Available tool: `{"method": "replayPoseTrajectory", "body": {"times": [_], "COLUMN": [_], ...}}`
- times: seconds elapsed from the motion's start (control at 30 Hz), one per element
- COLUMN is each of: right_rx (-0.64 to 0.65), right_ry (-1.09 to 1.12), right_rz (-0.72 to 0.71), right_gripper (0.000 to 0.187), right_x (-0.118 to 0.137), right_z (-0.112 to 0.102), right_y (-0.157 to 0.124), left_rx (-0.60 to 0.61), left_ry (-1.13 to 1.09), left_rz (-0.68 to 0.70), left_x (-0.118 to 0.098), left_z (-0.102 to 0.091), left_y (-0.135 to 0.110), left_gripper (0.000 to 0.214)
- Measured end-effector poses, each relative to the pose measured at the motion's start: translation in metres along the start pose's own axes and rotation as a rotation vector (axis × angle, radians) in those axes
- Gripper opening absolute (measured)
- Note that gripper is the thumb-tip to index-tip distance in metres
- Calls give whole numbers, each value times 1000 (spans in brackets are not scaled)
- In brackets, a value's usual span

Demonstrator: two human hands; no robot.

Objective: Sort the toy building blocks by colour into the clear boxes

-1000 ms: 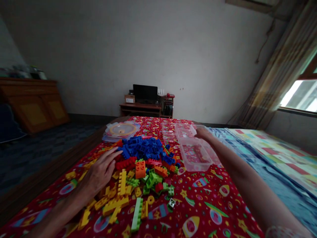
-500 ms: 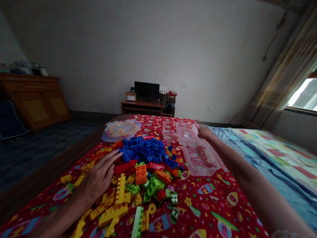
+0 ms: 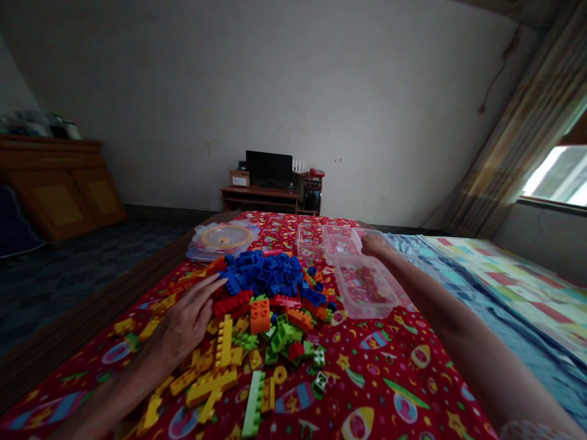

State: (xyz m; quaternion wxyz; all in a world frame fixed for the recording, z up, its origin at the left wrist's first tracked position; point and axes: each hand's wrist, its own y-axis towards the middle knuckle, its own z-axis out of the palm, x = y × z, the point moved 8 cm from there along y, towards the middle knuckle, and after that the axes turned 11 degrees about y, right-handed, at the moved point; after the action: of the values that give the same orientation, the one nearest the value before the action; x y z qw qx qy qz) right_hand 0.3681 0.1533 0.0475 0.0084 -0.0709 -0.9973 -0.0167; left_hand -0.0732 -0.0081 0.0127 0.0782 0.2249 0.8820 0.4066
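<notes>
My left hand [image 3: 188, 315] lies with its fingers stretched out at the left side of a heap of toy building blocks. Its fingertips reach the blue blocks [image 3: 263, 273] beside a red block [image 3: 233, 302]. Yellow blocks [image 3: 211, 385] lie around the wrist, and green blocks [image 3: 282, 335] and an orange block [image 3: 260, 315] are to its right. Farther off, my right hand [image 3: 373, 245] is closed at the rim of a clear plastic box [image 3: 359, 233]; its fingertips are hidden. Just in front of that hand stands another clear plastic box [image 3: 367, 310].
Two more clear boxes [image 3: 310, 241] [image 3: 338, 252] stand left of my right hand. Stacked lids [image 3: 224, 237] lie behind the heap at left. A red patterned cloth [image 3: 343, 397] covers the table. A bed [image 3: 472, 287] adjoins on the right.
The view has turned slightly to the right. The front box has shifted a little away from me, while my left hand keeps its place at the heap and my right hand stays at the boxes.
</notes>
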Motion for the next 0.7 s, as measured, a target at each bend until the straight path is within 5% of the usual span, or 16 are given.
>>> {"method": "replayPoseTrajectory", "body": {"times": [0.23,0.37,0.47,0.57,0.7], "right_rx": [-77,-156,-195,-196,-155], "right_ry": [24,59,106,315,539], "right_rz": [-47,-123,-256,-577,-795], "right_gripper": [36,35,32,29,48], "right_x": [6,26,59,113,169], "right_z": [-15,-28,-32,-27,-7], "right_y": [-23,-45,-78,-128,-181], "left_rx": [49,58,111,262,358], "left_ry": [-5,38,165,164,-42], "left_rz": [-5,-94,-333,-567,-423], "left_x": [1,20,58,96,84], "left_z": [-5,-12,-8,14,39], "left_y": [7,11,0,-23,-23], "left_gripper": [40,42,48,61,64]}}
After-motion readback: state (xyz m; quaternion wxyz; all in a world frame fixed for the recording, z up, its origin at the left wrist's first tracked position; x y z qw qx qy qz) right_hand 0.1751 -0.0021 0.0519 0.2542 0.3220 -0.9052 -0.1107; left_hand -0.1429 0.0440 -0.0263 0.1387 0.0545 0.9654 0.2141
